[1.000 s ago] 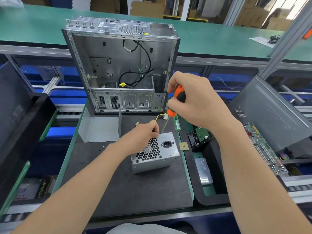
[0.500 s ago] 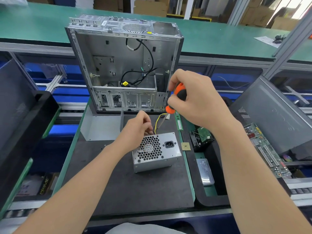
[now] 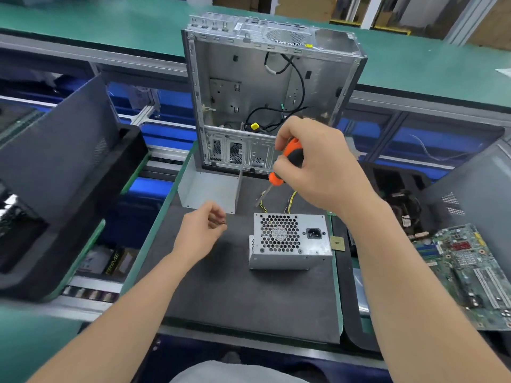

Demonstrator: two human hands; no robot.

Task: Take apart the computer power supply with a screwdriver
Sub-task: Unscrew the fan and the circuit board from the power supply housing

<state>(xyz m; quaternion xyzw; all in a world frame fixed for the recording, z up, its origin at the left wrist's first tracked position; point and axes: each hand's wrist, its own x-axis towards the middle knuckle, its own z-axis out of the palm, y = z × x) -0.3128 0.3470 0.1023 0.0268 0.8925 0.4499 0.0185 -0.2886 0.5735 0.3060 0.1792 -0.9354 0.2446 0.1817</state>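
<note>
Fingers point(image 3: 214, 214) of the left hand point(image 3: 201, 233) are curled in, with thumb and forefinger drawn together on a small dark piece point(image 3: 222, 223), too small and blurred to name. That hand hangs over the dark mat point(image 3: 235, 299), to the left of the power supply point(image 3: 287, 241) and apart from it.

Fingers point(image 3: 283, 134) of the right hand point(image 3: 320, 167) are wrapped round the orange and black handle of the screwdriver point(image 3: 293, 156), thumb pressed against its side. The shaft slants down and to the left and is blurred. Its tip hangs behind the far left corner of the power supply, near the yellow wires point(image 3: 290, 201); whether it touches them cannot be told.

The power supply lies on the mat between the two forearms, nearer the right one. Its honeycomb fan grille and black mains socket face up toward the camera. The yellow wires run out from behind it.

Just beside its right edge, at the rim of the mat, lies a small gold square chip point(image 3: 338, 242). Behind the left hand a bent sheet of grey metal point(image 3: 204, 189) stands on the mat. Behind that, an open computer case point(image 3: 235, 87) stands upright with black cables hanging loose inside.

Farther right a green motherboard point(image 3: 464, 272) lies flat, and on the far left a dark side panel point(image 3: 55, 139) leans at a tilt. A green bench point(image 3: 110, 26) runs across the back
</note>
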